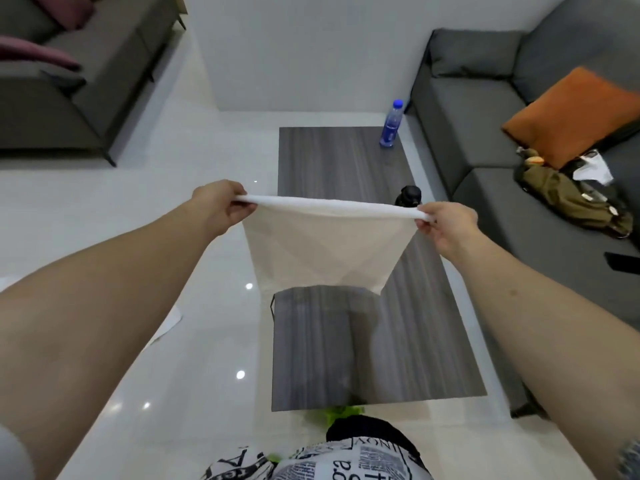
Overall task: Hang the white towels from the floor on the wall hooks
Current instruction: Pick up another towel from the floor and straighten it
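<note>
A dark wood-grain table stands on glossy white floor between grey sofas.

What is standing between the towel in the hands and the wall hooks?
That cannot be judged: no wall hooks are in view. The left hand and right hand hold the white towel stretched above the grey table, which stands directly in front of the person.
</note>
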A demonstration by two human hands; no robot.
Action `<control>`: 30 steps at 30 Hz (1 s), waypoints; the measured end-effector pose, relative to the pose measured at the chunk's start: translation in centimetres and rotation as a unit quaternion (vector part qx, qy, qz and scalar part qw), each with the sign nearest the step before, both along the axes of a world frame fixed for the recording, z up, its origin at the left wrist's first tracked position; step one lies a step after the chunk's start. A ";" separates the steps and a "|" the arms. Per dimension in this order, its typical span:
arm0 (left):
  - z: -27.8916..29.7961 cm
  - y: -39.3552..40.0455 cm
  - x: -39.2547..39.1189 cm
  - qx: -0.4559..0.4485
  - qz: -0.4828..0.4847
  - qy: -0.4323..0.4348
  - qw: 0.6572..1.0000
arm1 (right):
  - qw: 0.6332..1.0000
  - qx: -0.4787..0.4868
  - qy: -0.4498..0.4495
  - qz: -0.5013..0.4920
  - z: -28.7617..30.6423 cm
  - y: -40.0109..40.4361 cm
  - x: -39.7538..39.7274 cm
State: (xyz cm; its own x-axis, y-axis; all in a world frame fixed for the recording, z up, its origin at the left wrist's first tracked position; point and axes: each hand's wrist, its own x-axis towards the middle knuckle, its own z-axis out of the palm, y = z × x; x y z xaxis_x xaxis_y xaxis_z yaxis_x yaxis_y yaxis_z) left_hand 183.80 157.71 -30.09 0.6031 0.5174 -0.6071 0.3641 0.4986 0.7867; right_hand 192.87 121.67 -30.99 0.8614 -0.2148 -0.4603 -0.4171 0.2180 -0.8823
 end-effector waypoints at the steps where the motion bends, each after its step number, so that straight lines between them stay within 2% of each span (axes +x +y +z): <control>1: -0.1 0.1 0.4 0.000 0.002 0.000 1.000 | 1.000 -0.006 0.003 0.000 -0.1 0.2 0.6; 11: -1.2 -0.1 6.2 0.015 0.044 0.027 0.999 | 0.998 -0.046 0.027 -0.014 -1.1 1.4 8.8; 15: -1.6 -1.2 6.6 0.011 0.039 0.030 0.999 | 0.998 -0.065 0.022 -0.013 -1.7 0.7 9.6; 21: -5.1 -3.8 2.4 0.001 0.023 0.065 0.998 | 0.994 -0.099 0.047 -0.008 -5.3 -1.6 5.2; 25: -10.6 -5.8 -3.2 0.009 -0.032 0.161 0.986 | 0.987 -0.135 0.093 -0.006 -10.8 -3.8 -0.2; 30: -19.3 -8.7 -11.0 -0.020 -0.054 0.274 0.960 | 0.963 -0.200 0.182 0.002 -19.8 -7.1 -7.4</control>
State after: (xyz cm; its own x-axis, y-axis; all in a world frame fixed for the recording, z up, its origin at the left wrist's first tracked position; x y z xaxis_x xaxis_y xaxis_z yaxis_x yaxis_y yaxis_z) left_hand 172.77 149.01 -49.39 0.2366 0.4397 -0.8664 0.7691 0.4602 0.4436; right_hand 185.49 114.55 -50.79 0.6596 -0.4355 -0.6126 -0.7148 -0.1112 -0.6905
